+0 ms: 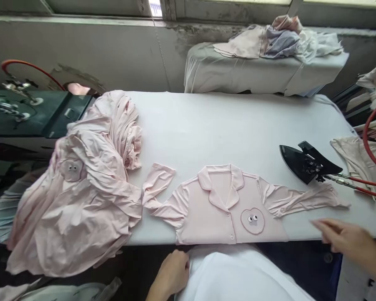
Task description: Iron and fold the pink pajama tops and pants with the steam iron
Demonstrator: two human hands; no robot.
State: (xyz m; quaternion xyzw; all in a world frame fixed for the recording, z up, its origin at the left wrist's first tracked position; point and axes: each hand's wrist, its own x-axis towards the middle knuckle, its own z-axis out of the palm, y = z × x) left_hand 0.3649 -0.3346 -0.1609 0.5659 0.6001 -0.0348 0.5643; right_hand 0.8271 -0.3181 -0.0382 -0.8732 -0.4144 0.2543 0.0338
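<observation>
A pale pink pyjama shirt (228, 209) lies face up along the front of the ironing table (213, 125), its collar flat, its sleeves spread and a heart patch with eyes on its chest. My right hand (344, 238) is blurred, fingers apart, just off the table's front edge and close below the shirt's left-hand sleeve cuff. It touches nothing. My left hand (172, 274) sits below the front edge beside a white cloth (235, 276), curled, and its fingers are partly hidden. A black steam iron (310, 161) stands tilted on the table to the right.
A crumpled heap of pink garments (75, 184) spills over the table's left end. Red hoses (368, 138) run from the iron to the right. Beige fabric (354, 163) lies at the right edge. Folded garments lie on a white-covered board (263, 71) behind, against the wall.
</observation>
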